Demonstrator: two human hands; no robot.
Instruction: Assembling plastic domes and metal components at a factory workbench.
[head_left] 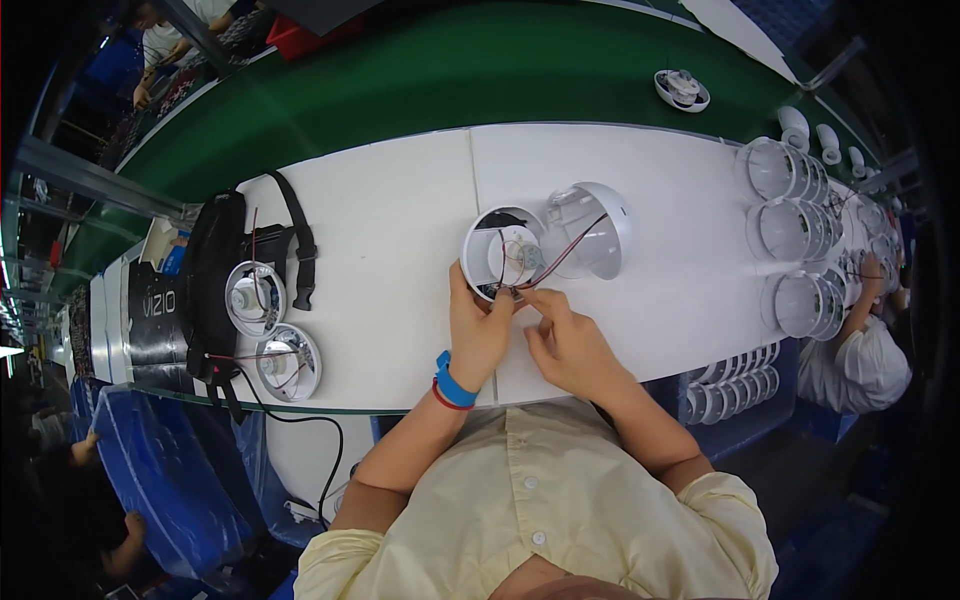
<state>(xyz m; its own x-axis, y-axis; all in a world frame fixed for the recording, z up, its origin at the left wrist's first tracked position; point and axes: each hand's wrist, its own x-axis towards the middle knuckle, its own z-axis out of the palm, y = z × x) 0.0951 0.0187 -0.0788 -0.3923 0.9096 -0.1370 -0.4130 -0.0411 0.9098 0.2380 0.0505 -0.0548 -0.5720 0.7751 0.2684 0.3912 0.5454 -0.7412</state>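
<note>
A white round lamp-like housing [472, 262] with a white disc and thin wires inside is gripped at its near left rim by my left hand [477, 325]. At the housing's near edge the fingers of my right hand [570, 345] are drawn together on the ends of red and black wires [566, 254]. What exactly lies between the fingertips is small and partly hidden. Just right of the housing, a clear and white dome cover [602, 232] lies on its side on the white table, and the wires pass in front of it.
Two similar housings [256, 300] with wires lie at left beside a black bag [215, 270]. Clear domes [785, 230] stand in rows at right, near another person [860, 350]. White rings fill a blue bin [735, 385]. A green conveyor belt [420, 85] carries one assembly [682, 90].
</note>
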